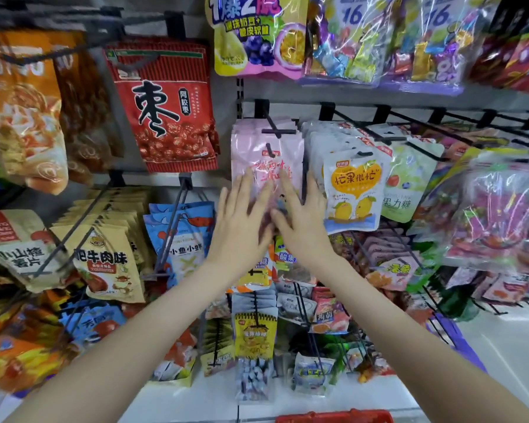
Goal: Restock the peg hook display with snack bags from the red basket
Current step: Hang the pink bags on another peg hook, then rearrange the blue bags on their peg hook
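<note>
Pink glossy film lies under straight, spread fingers point(245, 187): the left hand point(242, 221) and the right hand point(303, 218) are both flat against, or just over, the lower front of the pink snack bag point(266, 148), thumbs nearly meeting, gripping nothing; motion blur hides whether the palms truly press. That bag hangs foremost in a packed row on a black peg hook point(272, 127), whose upturned tip shows above its header. The likeliest trouble, I judge, is a push too firm or off-centre: the slick bag could swing, ride up the wire and slip past the tip, or the full row could spring forward once the hands lift. The right hand sits just beside the mango bags point(353, 190), so a sideways drift could tilt that row too, and both forearms cross above small packets on lower hooks, which a dropped wrist might knock loose. The red basket point(333, 418) shows only its rim at the bottom edge; its contents are out of sight. Around this, a grey back panel point(226, 96) carries crowded black hooks, with a red jujube bag point(165, 108) upper left, a white base shelf point(196, 401) below and pale floor point(507, 346) to the right
</note>
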`<state>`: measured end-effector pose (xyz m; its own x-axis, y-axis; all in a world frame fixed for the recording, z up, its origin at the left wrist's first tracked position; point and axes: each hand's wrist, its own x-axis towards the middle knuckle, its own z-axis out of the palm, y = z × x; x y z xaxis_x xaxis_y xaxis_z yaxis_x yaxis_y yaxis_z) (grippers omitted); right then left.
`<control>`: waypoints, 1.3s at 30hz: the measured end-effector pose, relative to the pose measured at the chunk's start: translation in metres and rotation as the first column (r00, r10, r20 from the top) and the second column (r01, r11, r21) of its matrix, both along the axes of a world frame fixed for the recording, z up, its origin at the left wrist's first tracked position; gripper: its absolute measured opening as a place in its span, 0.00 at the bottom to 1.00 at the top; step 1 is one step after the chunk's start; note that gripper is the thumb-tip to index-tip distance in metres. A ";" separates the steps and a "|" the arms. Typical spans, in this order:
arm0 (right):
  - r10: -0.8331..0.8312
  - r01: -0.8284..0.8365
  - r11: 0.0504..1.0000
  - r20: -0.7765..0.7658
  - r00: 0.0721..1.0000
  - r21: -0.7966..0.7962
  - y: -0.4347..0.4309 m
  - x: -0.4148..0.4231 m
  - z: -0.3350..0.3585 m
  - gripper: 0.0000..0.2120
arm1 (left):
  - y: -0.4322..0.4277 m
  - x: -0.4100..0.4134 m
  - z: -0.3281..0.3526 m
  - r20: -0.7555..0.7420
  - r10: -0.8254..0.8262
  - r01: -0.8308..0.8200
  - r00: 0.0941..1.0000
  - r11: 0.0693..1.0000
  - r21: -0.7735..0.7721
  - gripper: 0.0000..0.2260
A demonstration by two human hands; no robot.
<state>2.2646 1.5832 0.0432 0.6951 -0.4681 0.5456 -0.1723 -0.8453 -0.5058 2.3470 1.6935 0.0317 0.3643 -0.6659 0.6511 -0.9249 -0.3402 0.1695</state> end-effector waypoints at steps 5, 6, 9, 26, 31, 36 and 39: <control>0.186 -0.174 0.981 -0.149 0.971 0.088 0.012 -0.083 -0.077 0.29 | 0.021 -0.066 -0.060 -0.056 -0.013 0.018 0.998 0.995 0.096 0.31; 0.214 -0.190 0.973 -0.196 0.957 0.134 0.012 -0.103 -0.097 0.29 | 0.027 -0.082 -0.077 -0.085 -0.017 0.028 0.996 0.991 0.129 0.31; 0.264 -0.160 0.949 -0.408 0.874 0.273 0.008 -0.166 -0.168 0.28 | 0.039 -0.135 -0.134 -0.117 -0.004 0.035 0.993 0.962 0.270 0.30; 0.242 0.268 0.879 -0.853 0.462 0.395 -0.004 -0.428 -0.731 0.36 | 0.076 -0.312 -0.644 -0.443 0.179 0.241 0.879 0.634 0.734 0.27; 0.185 -0.110 0.981 -0.948 0.259 0.161 -0.013 -0.408 -0.883 0.40 | 0.065 -0.300 -0.769 -0.381 0.108 0.194 0.918 0.717 0.670 0.28; 0.110 -0.520 0.854 -0.977 0.185 -0.002 -0.025 -0.389 -0.964 0.41 | 0.048 -0.292 -0.836 -0.272 0.007 0.165 0.962 0.780 0.604 0.23; 0.090 -0.538 0.840 -0.960 0.265 -0.070 -0.043 -0.387 -0.960 0.33 | 0.044 -0.291 -0.843 -0.247 -0.005 0.162 0.969 0.769 0.618 0.23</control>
<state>1.8772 1.5399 -0.9163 0.8726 -0.0393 -0.4868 0.0039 -0.9962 0.0874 2.0555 1.7378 -0.8116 0.3670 -0.9301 -0.0159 -0.9195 -0.3654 0.1449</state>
